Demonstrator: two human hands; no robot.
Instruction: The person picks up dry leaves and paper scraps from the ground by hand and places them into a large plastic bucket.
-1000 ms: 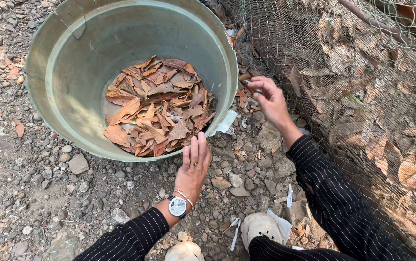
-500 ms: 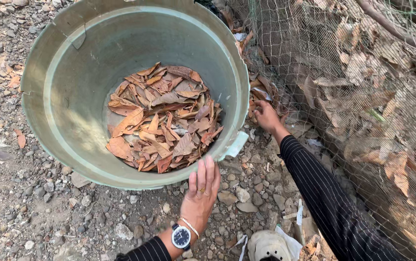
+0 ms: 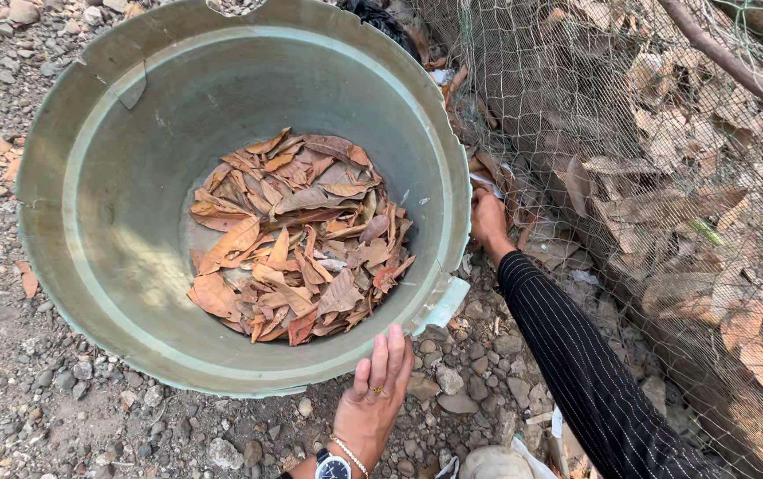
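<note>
A large grey-green plastic tub (image 3: 98,231) with a cracked rim stands on stony ground and holds a layer of dry brown leaves (image 3: 297,235). My left hand (image 3: 373,399) rests with its fingers against the tub's near rim; it wears a ring, a bracelet and a watch. My right hand (image 3: 488,217) reaches down between the tub and a wire mesh fence (image 3: 630,133), among dry leaves (image 3: 488,168) on the ground. Its fingers are partly hidden there, so I cannot see whether they hold anything.
Behind the mesh lies a heap of dry leaves (image 3: 692,222) and a branch (image 3: 736,62). Gravel and stones (image 3: 44,390) cover the ground around the tub. A pale shoe (image 3: 492,463) shows at the bottom edge.
My right hand has gone from raised beside the tub down to the ground by the fence. The view has moved closer over the tub; my left hand stays on the rim.
</note>
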